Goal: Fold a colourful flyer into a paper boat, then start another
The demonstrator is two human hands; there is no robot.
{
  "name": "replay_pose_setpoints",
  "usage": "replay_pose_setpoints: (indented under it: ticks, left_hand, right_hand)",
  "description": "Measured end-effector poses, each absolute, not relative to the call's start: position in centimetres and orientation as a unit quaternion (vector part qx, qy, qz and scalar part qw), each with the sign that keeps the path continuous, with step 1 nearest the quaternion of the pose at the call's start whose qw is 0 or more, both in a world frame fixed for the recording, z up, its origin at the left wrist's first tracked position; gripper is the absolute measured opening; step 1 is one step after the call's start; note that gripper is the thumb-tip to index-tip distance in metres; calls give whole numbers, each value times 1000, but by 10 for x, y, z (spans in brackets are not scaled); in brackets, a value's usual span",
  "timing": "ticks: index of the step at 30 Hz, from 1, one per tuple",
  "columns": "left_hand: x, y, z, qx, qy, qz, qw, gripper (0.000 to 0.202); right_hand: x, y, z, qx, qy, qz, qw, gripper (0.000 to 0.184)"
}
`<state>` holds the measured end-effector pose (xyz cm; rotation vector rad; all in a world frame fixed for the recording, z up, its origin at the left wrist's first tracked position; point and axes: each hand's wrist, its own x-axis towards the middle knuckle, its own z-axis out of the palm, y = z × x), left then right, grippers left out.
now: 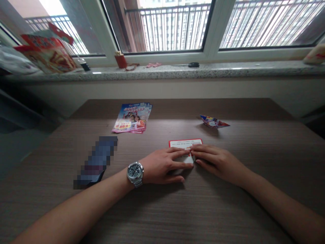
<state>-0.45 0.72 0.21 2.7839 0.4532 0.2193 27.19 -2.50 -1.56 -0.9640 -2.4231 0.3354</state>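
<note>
A white sheet of paper with a red border point(185, 143) lies folded on the wooden table point(177, 210). My left hand point(164, 165), with a steel watch on the wrist, lies on the paper's left part with fingers stretched out and pressed flat. My right hand point(215, 161) presses on the paper's right part, fingers together and extended, fingertips meeting those of the left hand. Most of the paper's near half is hidden under the fingers.
A small stack of colourful leaflets point(133, 117) lies further back on the left. A folded paper figure point(213, 122) sits at the back right. A blurred-out dark object point(96, 162) lies left of my forearm. The stone windowsill point(228, 70) holds scissors, a red cup and bags.
</note>
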Motion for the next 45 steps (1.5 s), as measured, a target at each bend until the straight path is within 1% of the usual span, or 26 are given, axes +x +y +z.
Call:
replay_pose_setpoints:
  ticks: [6,14,18,25,28,34,40,45]
  left_hand:
    - [-4,10,0,975,141,91,144,47]
    - [-4,13,-5,982,119,107,101,45]
    - [-3,14,-6,981,114,133,86,39]
    - [-3,16,-6,977,125,170,18,30]
    - [-3,15,-5,976,124,180,2,26]
    - [-3,16,-6,974,121,189,6,19]
    - [-2,17,-6,973,136,184,43,20]
    - [0,18,-8,963,185,187,62,21]
  right_hand:
    - [275,-25,-21,-354,-899,137,218,37]
    - [275,-26,-19,-351,-903,132,210,38]
    - [275,-27,-15,-346,-907,134,202,41]
    - [275,-25,-13,-314,-919,121,204,39]
    - [276,-26,-14,-313,-923,115,190,39]
    - [278,-27,-16,-302,-934,92,168,38]
    - [279,-28,-20,-290,-941,76,157,40]
    - [276,-30,-21,-289,-941,78,157,42]
